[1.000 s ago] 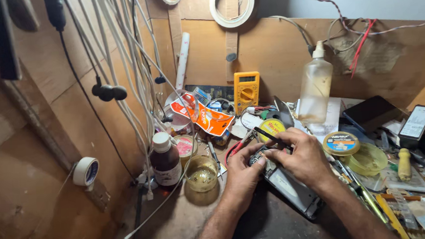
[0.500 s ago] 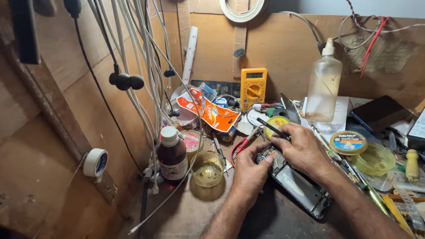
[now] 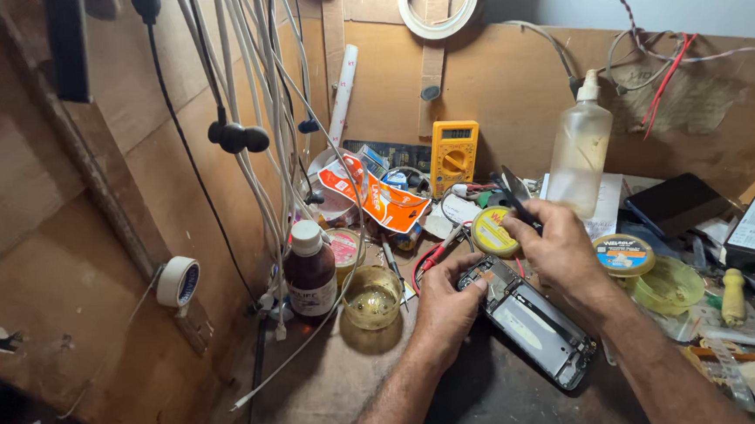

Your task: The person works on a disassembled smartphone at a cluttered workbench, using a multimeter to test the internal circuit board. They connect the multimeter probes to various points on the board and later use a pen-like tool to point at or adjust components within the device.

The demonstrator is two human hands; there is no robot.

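An opened phone (image 3: 533, 323) lies face down on the dark bench top with its insides showing. My left hand (image 3: 445, 302) rests on its upper left corner and pins it down. My right hand (image 3: 558, 250) hovers just above the phone's top end and pinches a thin dark tool (image 3: 513, 197) that points up and away. A round yellow tin (image 3: 492, 232) sits right behind the phone, between my two hands.
A brown bottle (image 3: 310, 272) and a small glass of yellowish liquid (image 3: 372, 297) stand to the left. Behind are a yellow multimeter (image 3: 453, 154), a clear spray bottle (image 3: 581, 152), hanging cables (image 3: 254, 115) and a green dish (image 3: 667, 284).
The view has shifted a little. My right hand has lifted the dark tool off the phone's top end, and the tool's tip now points upward. My left hand stays on the phone.
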